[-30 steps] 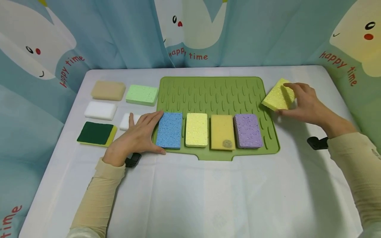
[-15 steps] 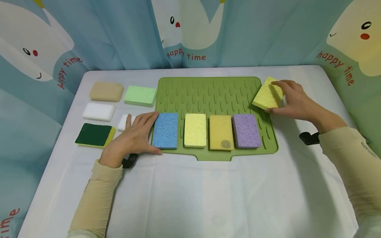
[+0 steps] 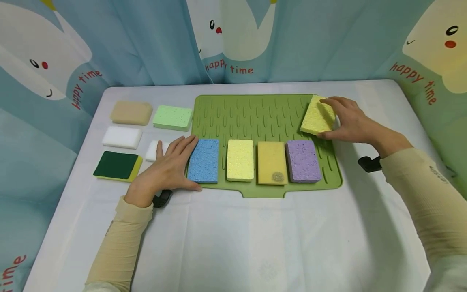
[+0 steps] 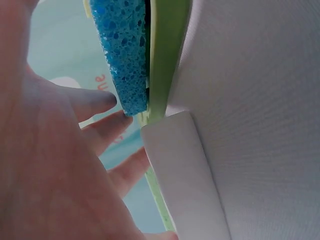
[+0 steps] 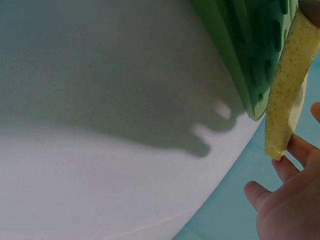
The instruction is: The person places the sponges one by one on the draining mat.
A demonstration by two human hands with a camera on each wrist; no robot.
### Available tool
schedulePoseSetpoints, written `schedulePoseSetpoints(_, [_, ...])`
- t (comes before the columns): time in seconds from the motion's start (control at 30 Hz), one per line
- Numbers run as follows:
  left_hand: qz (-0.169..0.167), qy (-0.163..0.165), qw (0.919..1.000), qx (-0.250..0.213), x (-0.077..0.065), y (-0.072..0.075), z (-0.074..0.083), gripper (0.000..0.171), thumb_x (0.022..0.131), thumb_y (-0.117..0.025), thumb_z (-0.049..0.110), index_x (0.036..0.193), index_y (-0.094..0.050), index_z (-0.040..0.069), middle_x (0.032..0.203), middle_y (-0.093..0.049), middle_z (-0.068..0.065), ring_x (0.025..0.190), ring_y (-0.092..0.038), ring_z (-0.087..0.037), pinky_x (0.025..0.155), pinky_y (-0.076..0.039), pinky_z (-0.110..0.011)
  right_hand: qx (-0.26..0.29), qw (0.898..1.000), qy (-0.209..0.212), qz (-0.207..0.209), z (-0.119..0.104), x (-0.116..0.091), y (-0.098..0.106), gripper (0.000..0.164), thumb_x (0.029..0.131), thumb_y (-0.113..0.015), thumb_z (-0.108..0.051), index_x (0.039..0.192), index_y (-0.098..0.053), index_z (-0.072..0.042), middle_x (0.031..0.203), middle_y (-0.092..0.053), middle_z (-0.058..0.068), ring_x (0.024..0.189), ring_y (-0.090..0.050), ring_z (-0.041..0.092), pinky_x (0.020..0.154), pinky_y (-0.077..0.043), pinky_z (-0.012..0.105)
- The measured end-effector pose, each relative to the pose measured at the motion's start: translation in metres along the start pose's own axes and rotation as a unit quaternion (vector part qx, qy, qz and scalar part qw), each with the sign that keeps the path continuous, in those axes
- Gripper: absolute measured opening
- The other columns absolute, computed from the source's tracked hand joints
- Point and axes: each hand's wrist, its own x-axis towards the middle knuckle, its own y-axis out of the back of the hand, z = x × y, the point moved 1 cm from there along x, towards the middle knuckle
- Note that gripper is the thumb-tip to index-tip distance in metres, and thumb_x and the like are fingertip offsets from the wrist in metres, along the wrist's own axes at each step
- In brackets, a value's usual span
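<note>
My right hand (image 3: pixel 355 121) pinches a yellow sponge (image 3: pixel 316 117) between thumb and fingers, tilted over the right back part of the green ridged mat (image 3: pixel 251 113). In the right wrist view the sponge (image 5: pixel 290 80) appears edge-on, apart from the table. The left hand (image 3: pixel 166 172) lies spread at the left edge of a blue sponge (image 3: pixel 203 161), fingers extended. In the left wrist view fingertips touch or nearly touch the blue sponge (image 4: pixel 122 55). A pale yellow sponge (image 3: pixel 240 160), a tan-yellow sponge (image 3: pixel 271 160) and a purple sponge (image 3: pixel 303 161) stand in a row on the mat.
Left of the mat lie a beige sponge (image 3: pixel 131 112), a light green sponge (image 3: pixel 173 117), a white sponge (image 3: pixel 122 137) and a green-and-yellow scrub sponge (image 3: pixel 116 165). Another white sponge (image 3: pixel 153 150) is partly behind the left hand. A blue curtain (image 3: pixel 153 44) borders the table.
My right hand has carried the yellow sponge leftward, from the mat's right edge to over its back right corner. The left hand stays beside the blue sponge, which has shifted slightly left.
</note>
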Motion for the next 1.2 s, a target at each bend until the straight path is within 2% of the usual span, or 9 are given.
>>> schedulePoseSetpoints(0.2, [0.007,-0.005,1.0,0.002,0.001,0.0,0.002,0.135,0.063,-0.083,0.066,0.161,-0.006,0.016,0.168,-0.006,-0.006,0.154,-0.004,-0.034,0.111,0.005,-0.076,-0.004,1.0,0.001,-0.004,0.001,0.0,0.002,0.099,0.079,-0.08,-0.034,0.156,-0.024,-0.007,0.156,-0.024,0.03,0.142,-0.016,0.057,0.108,-0.018,0.075])
schedulePoseSetpoints(0.5, [0.03,-0.048,0.9984,0.008,0.009,-0.002,0.014,0.134,0.062,-0.083,0.067,0.161,-0.012,0.011,0.167,-0.011,-0.01,0.153,-0.007,-0.037,0.118,0.004,-0.067,-0.018,1.0,0.011,-0.009,-0.003,0.006,0.0,0.099,0.078,-0.08,-0.033,0.156,-0.024,-0.008,0.158,-0.021,0.029,0.143,-0.016,0.057,0.108,-0.017,0.076])
schedulePoseSetpoints(0.7, [0.022,-0.048,0.9985,0.012,0.012,-0.004,0.016,0.133,0.063,-0.084,0.065,0.161,-0.011,0.011,0.167,-0.01,-0.01,0.153,-0.007,-0.038,0.119,0.002,-0.067,-0.024,0.999,0.025,-0.025,-0.009,0.018,0.001,0.099,0.078,-0.081,-0.031,0.156,-0.023,-0.007,0.159,-0.02,0.029,0.145,-0.015,0.055,0.11,-0.015,0.074])
schedulePoseSetpoints(0.97, [0.027,-0.05,0.9984,0.004,0.013,-0.006,0.017,0.133,0.063,-0.086,0.062,0.16,-0.011,0.01,0.167,-0.01,-0.01,0.154,-0.007,-0.037,0.119,0.001,-0.066,-0.004,0.997,0.04,-0.068,-0.014,0.034,0.0,0.102,0.077,-0.082,-0.029,0.157,-0.021,-0.01,0.161,-0.017,0.027,0.146,-0.012,0.052,0.111,-0.015,0.073])
schedulePoseSetpoints(1.2, [0.021,-0.051,0.9985,0.007,0.013,-0.007,0.019,0.133,0.063,-0.085,0.063,0.16,-0.011,0.01,0.167,-0.01,-0.01,0.154,-0.007,-0.037,0.119,0.001,-0.066,-0.003,0.994,0.047,-0.096,-0.011,0.034,-0.001,0.105,0.077,-0.083,-0.027,0.157,-0.019,-0.007,0.161,-0.015,0.029,0.145,-0.013,0.054,0.111,-0.015,0.073])
